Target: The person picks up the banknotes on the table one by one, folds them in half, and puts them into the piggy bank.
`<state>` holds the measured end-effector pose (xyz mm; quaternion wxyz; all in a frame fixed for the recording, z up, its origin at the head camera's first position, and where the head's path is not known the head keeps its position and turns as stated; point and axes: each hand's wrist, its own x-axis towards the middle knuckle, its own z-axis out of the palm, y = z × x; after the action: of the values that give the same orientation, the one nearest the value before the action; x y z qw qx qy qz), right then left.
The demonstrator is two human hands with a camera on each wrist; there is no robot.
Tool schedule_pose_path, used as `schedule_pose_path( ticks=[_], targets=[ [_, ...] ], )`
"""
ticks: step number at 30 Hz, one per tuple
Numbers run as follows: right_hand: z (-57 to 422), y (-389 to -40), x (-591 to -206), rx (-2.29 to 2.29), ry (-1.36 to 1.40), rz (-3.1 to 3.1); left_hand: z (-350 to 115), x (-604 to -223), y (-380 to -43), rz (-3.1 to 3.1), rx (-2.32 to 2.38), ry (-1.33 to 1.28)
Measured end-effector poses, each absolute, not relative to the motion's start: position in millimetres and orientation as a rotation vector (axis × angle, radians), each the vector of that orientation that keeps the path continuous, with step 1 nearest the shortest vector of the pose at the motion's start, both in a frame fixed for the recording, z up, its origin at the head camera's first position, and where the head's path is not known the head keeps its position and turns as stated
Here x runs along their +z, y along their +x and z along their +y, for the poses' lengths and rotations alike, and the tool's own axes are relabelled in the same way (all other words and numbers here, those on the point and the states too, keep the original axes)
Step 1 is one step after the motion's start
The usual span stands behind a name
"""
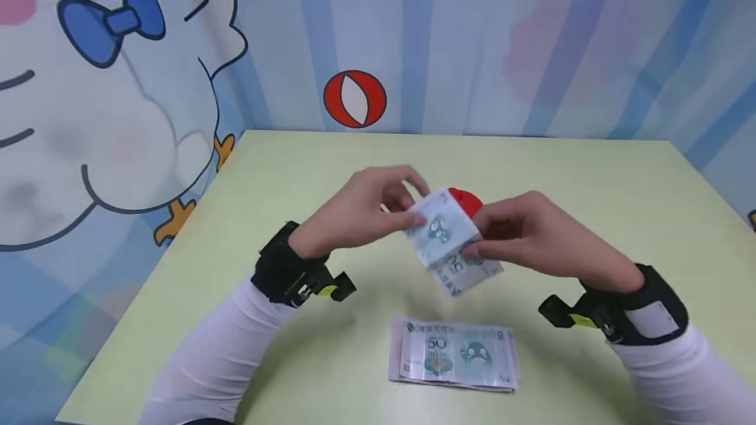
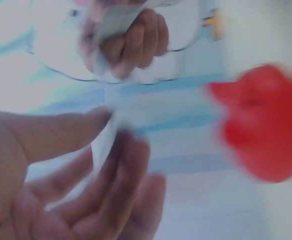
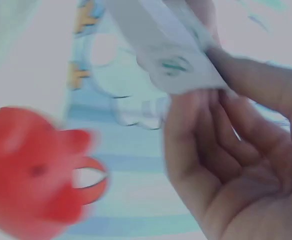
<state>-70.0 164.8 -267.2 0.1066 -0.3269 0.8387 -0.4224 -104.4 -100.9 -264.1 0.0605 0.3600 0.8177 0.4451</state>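
Observation:
Between both hands, over the table, is a white-and-green play banknote (image 1: pixel 438 231), folded so a flap with a cartoon figure lies over a part printed with a 50. My left hand (image 1: pixel 375 208) pinches its upper left edge between thumb and fingers. At the right edge, my right hand (image 1: pixel 525 231) pinches the note near the fold; the right wrist view shows the bent paper (image 3: pixel 173 62) between thumb and fingers. Behind the note a red pig-shaped thing (image 1: pixel 466 201) is partly hidden; its rounded body and ears (image 3: pixel 26 170) appear blurred in the right wrist view.
A stack of similar play banknotes (image 1: pixel 455 356) lies on the pale yellow table (image 1: pixel 319 359) at the near side, below the hands. A wall with blue stripes (image 1: pixel 461 44) and cartoon pictures stands along the table's far and left edges.

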Motion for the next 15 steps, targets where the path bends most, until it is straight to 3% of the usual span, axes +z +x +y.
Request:
schedule_pose_path(
  ticks=[8, 15],
  targets=[
    [163, -49, -211, -1.748, -0.932, 2.753, -78, -197, -64, 2.705, 1.833, 1.807],
    [167, -40, -204, -1.837, -0.973, 2.83, -71, -202, -59, 2.683, 1.82, 1.756]
  ],
)
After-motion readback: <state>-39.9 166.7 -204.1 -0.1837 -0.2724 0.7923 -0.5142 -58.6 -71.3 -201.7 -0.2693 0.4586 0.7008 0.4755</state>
